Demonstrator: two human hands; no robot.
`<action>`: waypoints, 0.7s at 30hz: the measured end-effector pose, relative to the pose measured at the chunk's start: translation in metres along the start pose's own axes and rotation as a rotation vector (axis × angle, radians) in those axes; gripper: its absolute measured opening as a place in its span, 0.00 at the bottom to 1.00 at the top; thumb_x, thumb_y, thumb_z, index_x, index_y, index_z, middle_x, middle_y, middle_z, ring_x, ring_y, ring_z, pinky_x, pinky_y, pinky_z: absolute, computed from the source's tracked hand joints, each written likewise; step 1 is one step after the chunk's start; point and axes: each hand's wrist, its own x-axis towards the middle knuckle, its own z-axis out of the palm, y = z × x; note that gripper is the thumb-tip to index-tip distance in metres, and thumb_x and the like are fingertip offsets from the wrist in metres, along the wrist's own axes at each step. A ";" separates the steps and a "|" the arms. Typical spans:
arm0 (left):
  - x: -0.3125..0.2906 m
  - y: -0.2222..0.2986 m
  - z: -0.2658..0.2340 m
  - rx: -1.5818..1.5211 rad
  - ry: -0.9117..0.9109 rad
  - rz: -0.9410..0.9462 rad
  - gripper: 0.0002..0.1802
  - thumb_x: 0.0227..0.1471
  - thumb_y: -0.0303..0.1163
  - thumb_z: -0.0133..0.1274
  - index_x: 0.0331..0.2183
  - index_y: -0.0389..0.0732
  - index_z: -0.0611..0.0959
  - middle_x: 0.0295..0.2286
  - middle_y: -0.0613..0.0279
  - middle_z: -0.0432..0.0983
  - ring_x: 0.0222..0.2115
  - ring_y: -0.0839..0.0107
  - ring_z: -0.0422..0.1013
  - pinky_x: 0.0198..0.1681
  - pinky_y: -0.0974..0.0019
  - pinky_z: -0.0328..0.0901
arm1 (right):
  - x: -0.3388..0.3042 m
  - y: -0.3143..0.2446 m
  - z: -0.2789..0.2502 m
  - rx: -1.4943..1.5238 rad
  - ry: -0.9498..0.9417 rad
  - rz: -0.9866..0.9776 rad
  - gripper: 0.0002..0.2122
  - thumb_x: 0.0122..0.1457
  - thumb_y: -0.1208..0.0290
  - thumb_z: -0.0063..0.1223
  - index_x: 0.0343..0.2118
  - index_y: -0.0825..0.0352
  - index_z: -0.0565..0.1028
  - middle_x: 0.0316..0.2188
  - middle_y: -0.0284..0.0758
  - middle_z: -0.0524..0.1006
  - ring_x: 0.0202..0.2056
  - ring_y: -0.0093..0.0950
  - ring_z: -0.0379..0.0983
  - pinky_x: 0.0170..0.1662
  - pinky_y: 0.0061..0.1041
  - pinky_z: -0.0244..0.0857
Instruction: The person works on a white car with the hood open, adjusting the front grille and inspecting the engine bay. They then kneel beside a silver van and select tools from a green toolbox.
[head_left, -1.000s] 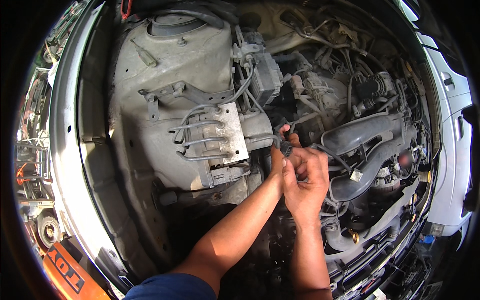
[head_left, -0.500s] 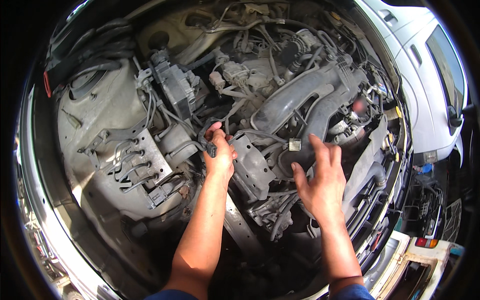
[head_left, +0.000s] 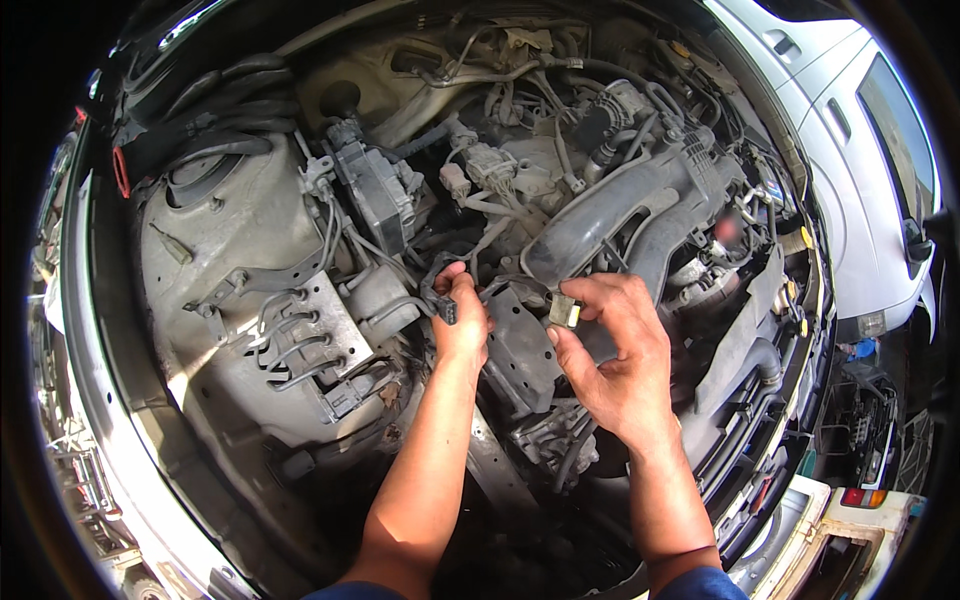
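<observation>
Over the engine bay, my left hand (head_left: pixel 462 325) is closed around a dark wiring harness, and its black electrical connector (head_left: pixel 442 307) sticks out on the thumb side. My right hand (head_left: pixel 628 365) pinches a small pale square electrical connector (head_left: pixel 563 311) between thumb and fingers. A thin cable runs from that pale connector back toward my left hand. Just below and between the hands lies a dark metal bracket (head_left: pixel 522 348) with holes. Behind my right hand runs the black plastic intake duct (head_left: pixel 590 232).
Left of my left hand sits a silver block with metal pipes (head_left: pixel 315 325). Farther back is a finned module (head_left: pixel 370 185). A metal rail (head_left: pixel 492 465) crosses between my forearms. The car's fender edge (head_left: pixel 125 430) bounds the left; a white vehicle (head_left: pixel 835 130) stands at the right.
My right hand has moved left and its fingers have closed on the pale connector, which now sits tilted. My left hand keeps its hold. The whole view has shifted slightly.
</observation>
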 end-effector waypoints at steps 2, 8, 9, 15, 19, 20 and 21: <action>0.000 -0.001 0.001 -0.018 0.001 -0.005 0.10 0.63 0.33 0.45 0.46 0.53 0.75 0.29 0.70 0.68 0.20 0.79 0.61 0.19 0.71 0.54 | 0.001 -0.003 0.006 0.044 0.003 -0.009 0.20 0.51 0.79 0.66 0.49 0.65 0.78 0.44 0.40 0.77 0.45 0.39 0.76 0.48 0.33 0.72; 0.001 -0.004 -0.002 -0.008 -0.012 0.005 0.11 0.63 0.36 0.47 0.47 0.53 0.74 0.28 0.71 0.70 0.21 0.79 0.63 0.18 0.71 0.57 | -0.001 -0.008 0.018 0.092 0.038 0.002 0.23 0.51 0.82 0.65 0.52 0.65 0.78 0.45 0.40 0.78 0.45 0.37 0.76 0.48 0.31 0.72; 0.001 -0.004 -0.002 -0.013 -0.019 0.005 0.11 0.62 0.35 0.47 0.47 0.53 0.74 0.28 0.71 0.70 0.21 0.79 0.63 0.18 0.71 0.57 | -0.002 -0.008 0.018 0.096 0.048 0.019 0.23 0.51 0.82 0.65 0.53 0.65 0.77 0.45 0.40 0.78 0.44 0.37 0.77 0.48 0.31 0.72; 0.006 -0.010 -0.002 -0.036 -0.008 0.019 0.10 0.63 0.34 0.48 0.46 0.51 0.75 0.27 0.70 0.69 0.20 0.78 0.63 0.18 0.70 0.56 | -0.003 -0.001 0.020 0.086 0.069 0.011 0.20 0.51 0.83 0.65 0.49 0.66 0.78 0.44 0.39 0.78 0.44 0.35 0.77 0.47 0.29 0.72; 0.008 -0.013 -0.002 0.033 -0.006 0.044 0.09 0.65 0.35 0.45 0.47 0.53 0.75 0.25 0.72 0.65 0.17 0.80 0.58 0.19 0.70 0.55 | -0.007 0.003 0.012 0.022 0.059 0.008 0.20 0.50 0.84 0.65 0.48 0.67 0.79 0.42 0.39 0.77 0.42 0.33 0.77 0.44 0.27 0.72; 0.008 -0.012 -0.001 0.022 -0.002 0.040 0.09 0.66 0.36 0.45 0.46 0.53 0.75 0.24 0.71 0.64 0.16 0.80 0.57 0.18 0.70 0.54 | -0.009 0.004 0.009 0.011 0.055 -0.002 0.20 0.50 0.84 0.65 0.48 0.67 0.79 0.41 0.38 0.77 0.40 0.32 0.76 0.44 0.27 0.72; 0.007 -0.011 -0.001 0.025 0.005 0.042 0.08 0.66 0.36 0.45 0.46 0.53 0.75 0.24 0.71 0.63 0.15 0.80 0.56 0.17 0.70 0.54 | -0.011 0.005 0.007 -0.022 0.037 0.016 0.20 0.50 0.84 0.65 0.48 0.67 0.79 0.40 0.38 0.77 0.38 0.31 0.75 0.43 0.27 0.71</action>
